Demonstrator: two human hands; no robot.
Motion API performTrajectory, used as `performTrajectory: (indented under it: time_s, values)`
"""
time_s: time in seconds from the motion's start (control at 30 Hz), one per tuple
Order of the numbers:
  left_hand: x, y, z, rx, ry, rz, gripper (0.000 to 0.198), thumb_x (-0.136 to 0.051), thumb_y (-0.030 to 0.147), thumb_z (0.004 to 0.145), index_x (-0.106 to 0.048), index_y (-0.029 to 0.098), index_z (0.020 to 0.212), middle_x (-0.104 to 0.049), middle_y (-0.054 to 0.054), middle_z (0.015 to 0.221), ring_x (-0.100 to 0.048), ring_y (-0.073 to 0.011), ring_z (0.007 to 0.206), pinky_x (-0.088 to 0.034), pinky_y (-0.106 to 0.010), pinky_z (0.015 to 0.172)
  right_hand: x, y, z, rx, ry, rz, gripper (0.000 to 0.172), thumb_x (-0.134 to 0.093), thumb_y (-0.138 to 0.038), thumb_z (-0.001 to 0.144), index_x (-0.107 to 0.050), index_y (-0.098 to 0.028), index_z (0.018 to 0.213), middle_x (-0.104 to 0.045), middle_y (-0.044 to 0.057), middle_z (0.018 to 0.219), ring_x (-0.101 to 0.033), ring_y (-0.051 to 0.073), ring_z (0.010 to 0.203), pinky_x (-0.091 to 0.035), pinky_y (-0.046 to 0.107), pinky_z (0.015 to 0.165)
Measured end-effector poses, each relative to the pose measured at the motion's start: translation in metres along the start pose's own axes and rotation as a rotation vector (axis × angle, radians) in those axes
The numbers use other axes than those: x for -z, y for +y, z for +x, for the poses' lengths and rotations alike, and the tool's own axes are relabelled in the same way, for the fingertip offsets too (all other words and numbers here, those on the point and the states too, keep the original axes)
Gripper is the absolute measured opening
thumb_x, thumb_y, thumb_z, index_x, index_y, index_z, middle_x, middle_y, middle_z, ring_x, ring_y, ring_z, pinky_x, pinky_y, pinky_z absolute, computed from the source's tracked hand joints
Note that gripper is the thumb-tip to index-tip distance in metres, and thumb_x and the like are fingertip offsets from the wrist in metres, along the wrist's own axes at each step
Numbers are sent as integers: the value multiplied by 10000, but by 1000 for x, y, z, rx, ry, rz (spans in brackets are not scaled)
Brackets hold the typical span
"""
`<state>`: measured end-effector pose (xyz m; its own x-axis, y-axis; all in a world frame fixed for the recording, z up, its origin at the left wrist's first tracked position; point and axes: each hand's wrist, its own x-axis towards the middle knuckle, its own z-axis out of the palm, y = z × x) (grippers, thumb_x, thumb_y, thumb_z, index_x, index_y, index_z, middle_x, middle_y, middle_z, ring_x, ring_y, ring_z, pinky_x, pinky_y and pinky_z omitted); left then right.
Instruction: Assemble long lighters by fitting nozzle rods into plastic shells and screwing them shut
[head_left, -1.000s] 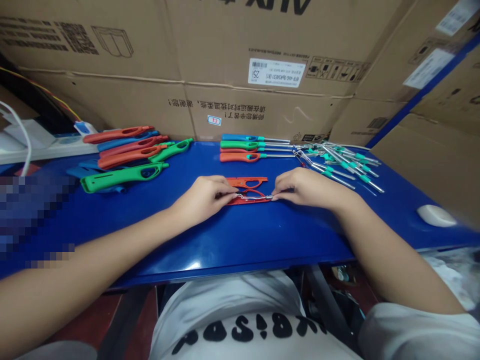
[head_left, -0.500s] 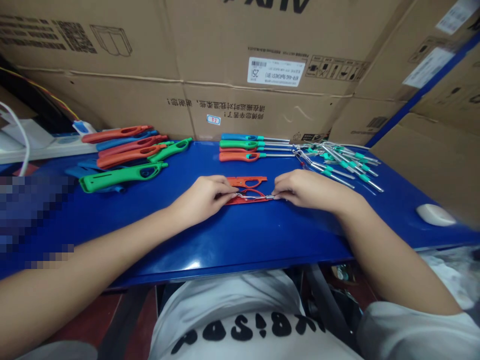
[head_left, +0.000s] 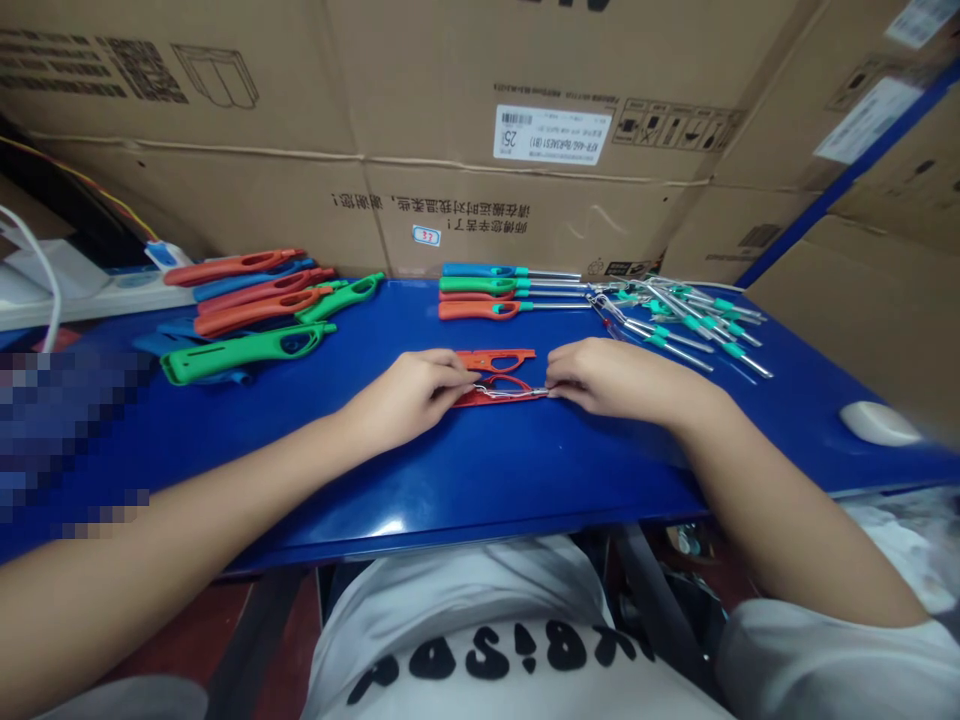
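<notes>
My left hand (head_left: 416,400) is closed in a pinch over the left part of an orange-red lighter shell half (head_left: 487,400), at the end of some thin wires (head_left: 495,393). From there the wires run right to a metal lighter tube (head_left: 541,392), whose end is pinched by my right hand (head_left: 600,378). The fingers hide most of the tube and the wires' left end. Just behind lies another orange shell half (head_left: 484,358), partly covered by my left fingers. All this rests on the blue table (head_left: 495,480).
Several coloured lighter shells (head_left: 247,350) are piled at left. Lighters with tubes (head_left: 480,311) lie in a row behind my hands. A heap of metal tubes with green collars (head_left: 690,320) is at back right. A white mouse (head_left: 879,423) sits right; a cardboard box (head_left: 420,120) stands behind.
Both hands stay in nearly the same place, still pinching. The wires shift slightly over the shell half, and the view moves a little.
</notes>
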<state>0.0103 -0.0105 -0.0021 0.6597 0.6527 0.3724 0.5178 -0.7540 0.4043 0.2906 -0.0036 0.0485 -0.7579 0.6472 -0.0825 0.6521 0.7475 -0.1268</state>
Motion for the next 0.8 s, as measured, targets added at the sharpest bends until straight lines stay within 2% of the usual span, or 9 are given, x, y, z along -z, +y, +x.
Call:
performTrajectory:
  time_s: [0.1,0.23,0.3,0.43,0.57,0.8]
  values:
    - [1,0,0,-11,-16,21,316,-478,224,995,-770,159,1099,-741,-98,1032,-703,-204,925,-555,-310,842,0,4,-2,9,17,148,106,-622,-179,861,-712,-156,913,-679,68,880,-592,163,723,-433,277,666]
    - [2,1,1,-4,-28,20,323,-464,223,996,-770,170,1083,-744,-92,1033,-703,-202,931,-555,-309,847,-8,5,3,29,144,301,283,-678,-361,887,-682,-160,1087,-657,64,946,-559,144,708,-432,267,651]
    - [2,2,1,-1,-23,15,321,-465,229,998,-770,174,1083,-745,-88,1023,-703,-201,923,-553,-308,845,-15,2,8,28,189,332,291,-678,-400,902,-669,-165,1072,-640,63,960,-539,140,711,-422,267,659]
    - [1,5,0,-3,-19,31,319,-466,244,1007,-772,174,1069,-734,-88,1018,-697,-199,910,-547,-304,835,-25,-2,19,42,177,367,155,-658,-303,916,-663,-172,999,-618,66,1015,-525,132,729,-409,264,690]
    - [2,12,-2,6,-62,73,293,-500,239,992,-756,169,1116,-709,-104,1101,-696,-210,945,-557,-312,840,-29,1,22,62,194,433,144,-687,-299,894,-633,-166,908,-598,38,932,-488,121,700,-382,251,664]
    - [4,23,-5,42,-168,287,362,-490,281,1005,-678,153,1286,-650,-161,1263,-672,-292,1108,-561,-411,957,-31,5,22,81,193,476,142,-684,-290,885,-611,-168,874,-582,16,881,-457,109,671,-355,246,640]
